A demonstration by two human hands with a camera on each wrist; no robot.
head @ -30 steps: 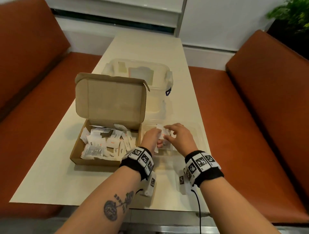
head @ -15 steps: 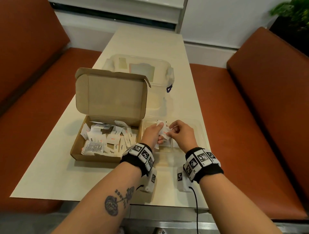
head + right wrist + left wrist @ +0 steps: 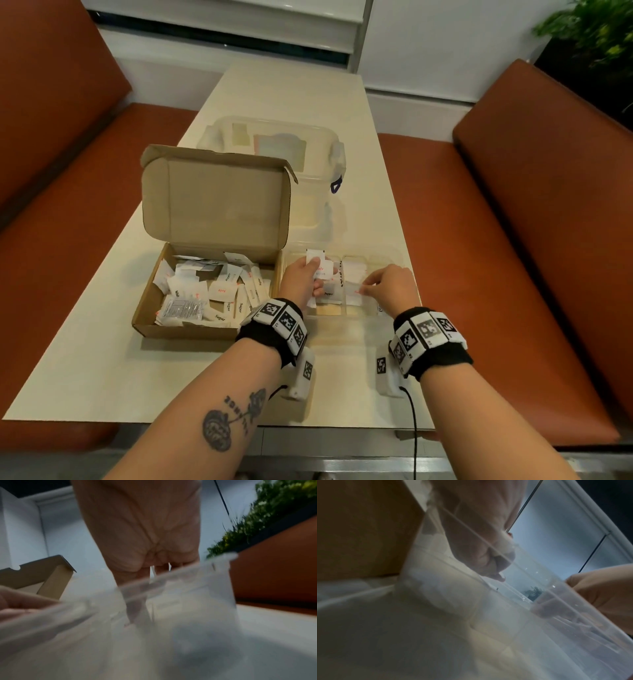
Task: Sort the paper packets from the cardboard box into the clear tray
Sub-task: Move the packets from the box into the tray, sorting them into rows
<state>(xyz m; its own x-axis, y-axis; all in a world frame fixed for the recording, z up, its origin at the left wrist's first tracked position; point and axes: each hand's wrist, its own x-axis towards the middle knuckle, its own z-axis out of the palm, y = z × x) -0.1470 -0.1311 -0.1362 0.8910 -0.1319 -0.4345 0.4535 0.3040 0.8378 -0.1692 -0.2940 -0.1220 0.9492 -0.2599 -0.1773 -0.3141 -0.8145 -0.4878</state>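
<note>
Paper packets [image 3: 209, 291] lay loose in open cardboard box [image 3: 205, 329], lid upright, on cream table [image 3: 102, 359]. Clear tray [image 3: 394, 253] sat just right of box, touching or nearly so; several packets already in its compartments. Left hand [image 3: 301, 284] hovered over tray's left part, fingers curled round small bunch of packets [image 3: 317, 262], one marked "Pepper". Right hand [image 3: 390, 287] over middle compartments, thumb and fingertips pinching single packet [image 3: 352, 289] low in tray. Both wrist views blurred; tray wall [image 3: 539, 615] and fingers seen through plastic only. Clear lidded tub [image 3: 274, 150] behind box. Orange benches [image 3: 513, 240] on both sides.
</note>
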